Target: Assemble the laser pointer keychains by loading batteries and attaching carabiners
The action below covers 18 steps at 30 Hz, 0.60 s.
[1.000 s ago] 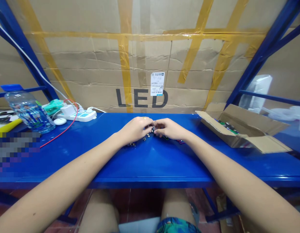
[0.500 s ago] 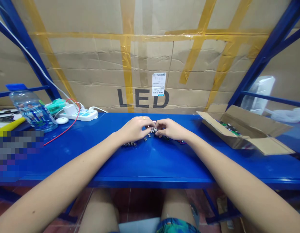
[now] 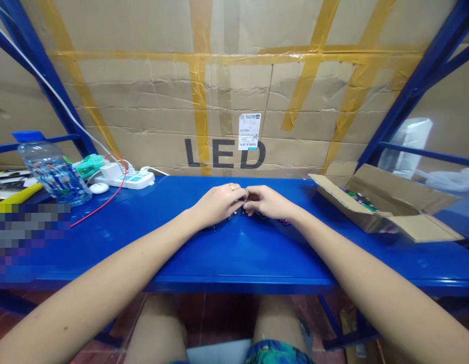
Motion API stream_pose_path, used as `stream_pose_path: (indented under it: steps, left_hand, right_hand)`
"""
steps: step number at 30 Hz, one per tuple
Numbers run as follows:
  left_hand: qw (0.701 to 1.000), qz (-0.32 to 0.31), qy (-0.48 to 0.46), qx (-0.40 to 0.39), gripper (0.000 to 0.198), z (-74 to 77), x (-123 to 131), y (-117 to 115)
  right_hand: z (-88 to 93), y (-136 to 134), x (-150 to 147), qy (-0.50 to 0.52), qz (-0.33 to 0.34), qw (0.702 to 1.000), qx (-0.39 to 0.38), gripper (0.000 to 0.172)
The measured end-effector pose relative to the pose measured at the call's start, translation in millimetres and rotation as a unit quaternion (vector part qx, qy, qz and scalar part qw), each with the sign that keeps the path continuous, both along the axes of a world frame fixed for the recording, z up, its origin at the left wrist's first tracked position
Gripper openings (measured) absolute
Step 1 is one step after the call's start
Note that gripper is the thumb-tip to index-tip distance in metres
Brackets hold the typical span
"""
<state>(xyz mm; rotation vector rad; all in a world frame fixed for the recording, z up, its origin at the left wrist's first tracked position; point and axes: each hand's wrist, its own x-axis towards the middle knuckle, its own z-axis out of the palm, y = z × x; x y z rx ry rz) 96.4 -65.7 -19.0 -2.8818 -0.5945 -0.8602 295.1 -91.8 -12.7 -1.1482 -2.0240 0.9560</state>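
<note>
My left hand (image 3: 222, 203), with a ring on one finger, is closed, its fingertips meeting those of my right hand (image 3: 271, 202) over the blue table. My right hand is closed too, thumb and fingers pinched. Whatever sits between the fingertips is too small and too covered to name. Small shiny metal parts (image 3: 230, 217) lie just under my left fingers, and more are mostly hidden beneath that palm. By my right wrist, a small purple piece (image 3: 284, 222) shows on the table.
An open cardboard box (image 3: 382, 222) with small green parts stands at right. To the left are a water bottle (image 3: 54, 172), a white power strip (image 3: 138, 180), a red cable (image 3: 101, 206) and a white rounded item (image 3: 99, 188). A large carton (image 3: 151, 111) backs the blue table (image 3: 234, 258).
My left hand has moved slightly right, closing against my right fingertips and covering metal parts that showed before. My right hand has hardly moved.
</note>
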Motion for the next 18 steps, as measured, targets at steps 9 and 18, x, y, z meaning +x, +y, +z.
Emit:
stream_pose_path:
  steps: [9,18]
  left_hand:
    - [1.0,0.002,-0.02,-0.023,0.012,-1.2,-0.1,3.0]
    - [0.997,0.023,-0.037,-0.066,0.009,3.7,-0.7,0.0]
  right_hand:
    - [-0.1,0.5,0.1,0.014,-0.004,1.0,-0.009,0.009]
    - [2.4,-1.4,1.2,-0.001,-0.015,1.0,-0.02,0.012]
